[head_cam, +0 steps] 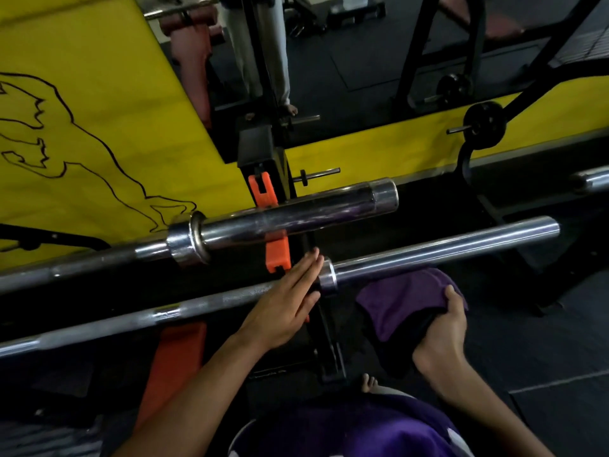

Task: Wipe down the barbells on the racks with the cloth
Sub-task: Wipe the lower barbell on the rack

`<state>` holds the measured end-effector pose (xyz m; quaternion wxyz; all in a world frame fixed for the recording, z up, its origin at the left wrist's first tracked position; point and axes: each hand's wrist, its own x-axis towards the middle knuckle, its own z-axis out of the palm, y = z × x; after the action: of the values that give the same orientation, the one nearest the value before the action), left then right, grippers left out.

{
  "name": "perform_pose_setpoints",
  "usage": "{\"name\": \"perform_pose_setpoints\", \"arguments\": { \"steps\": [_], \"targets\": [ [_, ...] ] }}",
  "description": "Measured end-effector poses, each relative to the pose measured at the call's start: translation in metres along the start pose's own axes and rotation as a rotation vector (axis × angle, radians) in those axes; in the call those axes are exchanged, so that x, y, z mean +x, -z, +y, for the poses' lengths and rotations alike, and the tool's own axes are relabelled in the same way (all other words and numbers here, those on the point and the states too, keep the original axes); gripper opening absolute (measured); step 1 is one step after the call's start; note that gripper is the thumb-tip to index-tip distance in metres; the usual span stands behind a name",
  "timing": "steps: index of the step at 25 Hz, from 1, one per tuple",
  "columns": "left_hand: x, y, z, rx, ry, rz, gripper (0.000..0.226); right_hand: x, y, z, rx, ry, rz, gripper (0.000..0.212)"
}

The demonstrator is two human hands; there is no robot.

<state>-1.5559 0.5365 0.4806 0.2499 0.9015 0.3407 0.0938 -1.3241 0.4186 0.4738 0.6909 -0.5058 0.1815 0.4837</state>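
Just below the near barbell (428, 250), at its sleeve, a purple cloth (400, 300) is held bunched in the right hand (443, 338), fingers and thumb curled round the fabric; cloth sits under the sleeve, contact w/ the steel can't be told. Left of that grip, the left hand (286, 305) is laid flat on the same bar, fingers straight, tips at the collar (329, 278), nothing held. Beyond both hands a second barbell (290, 219) is racked on orange J-hooks (278, 253), its thick sleeve apparently not yet reached.

Judgement: sleeve wipe is about to be started. For a good pass, cloth should be wrapped round the sleeve, not just pressed from below, & drawn from collar outward to the end cap. Bar should be steadied by the flat hand so it isn't rolled off the hook. Knurled shaft to the left needs firmer pressure, as grime is likely trapped there.
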Motion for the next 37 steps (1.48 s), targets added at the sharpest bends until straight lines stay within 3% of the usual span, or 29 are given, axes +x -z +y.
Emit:
{"name": "perform_pose_setpoints", "arguments": {
  "steps": [5, 6, 8, 9, 13, 15, 18, 20, 24, 26, 30, 33, 35, 37],
  "targets": [
    [-0.058, 0.015, -0.051, 0.162, -0.041, 0.146, 0.056, -0.037, -0.011, 0.030, -0.207, 0.162, -0.034, 0.082],
    [-0.063, 0.018, -0.060, 0.186, -0.047, 0.151, 0.056, -0.043, -0.013, 0.032, -0.299, 0.251, -0.050, 0.076],
    [-0.068, 0.025, -0.073, 0.237, -0.107, 0.117, 0.056, -0.060, -0.029, 0.034, -0.467, 0.441, -0.083, 0.036],
    [-0.068, 0.028, -0.080, 0.275, -0.163, 0.079, 0.056, -0.067, -0.038, 0.035, -0.544, 0.521, -0.124, 0.028],
    [-0.056, 0.046, -0.103, 0.376, -0.302, -0.062, 0.057, -0.083, -0.064, 0.036, -0.692, 0.655, -0.224, 0.030],
    [-0.043, 0.052, -0.109, 0.378, -0.311, -0.114, 0.058, -0.086, -0.061, 0.038, -0.822, 0.621, -0.183, 0.025],
    [-0.029, 0.052, -0.111, 0.434, -0.360, -0.219, 0.064, -0.092, -0.045, 0.047, -1.033, 0.551, -0.099, 0.041],
    [-0.026, 0.049, -0.112, 0.453, -0.373, -0.239, 0.069, -0.099, -0.032, 0.053, -1.072, 0.583, -0.027, 0.033],
    [-0.025, 0.047, -0.116, 0.399, -0.364, -0.254, 0.066, -0.111, -0.039, 0.049, -1.241, 1.064, -0.050, 0.030],
    [-0.024, 0.046, -0.118, 0.382, -0.365, -0.240, 0.065, -0.099, -0.059, 0.051, -1.343, 1.200, -0.081, 0.036],
    [-0.027, 0.043, -0.121, 0.395, -0.400, -0.233, 0.067, -0.056, -0.119, 0.060, -1.689, 1.165, -0.201, 0.056],
    [-0.028, 0.045, -0.118, 0.383, -0.412, -0.227, 0.070, -0.050, -0.151, 0.039, -1.968, 0.993, -0.311, 0.064],
    [-0.028, 0.046, -0.117, 0.377, -0.413, -0.204, 0.070, -0.055, -0.156, 0.034, -1.997, 0.791, -0.329, 0.057],
    [-0.028, 0.045, -0.119, 0.371, -0.417, -0.199, 0.070, -0.060, -0.156, 0.041, -1.906, 0.917, -0.328, 0.051]
  ]
}}
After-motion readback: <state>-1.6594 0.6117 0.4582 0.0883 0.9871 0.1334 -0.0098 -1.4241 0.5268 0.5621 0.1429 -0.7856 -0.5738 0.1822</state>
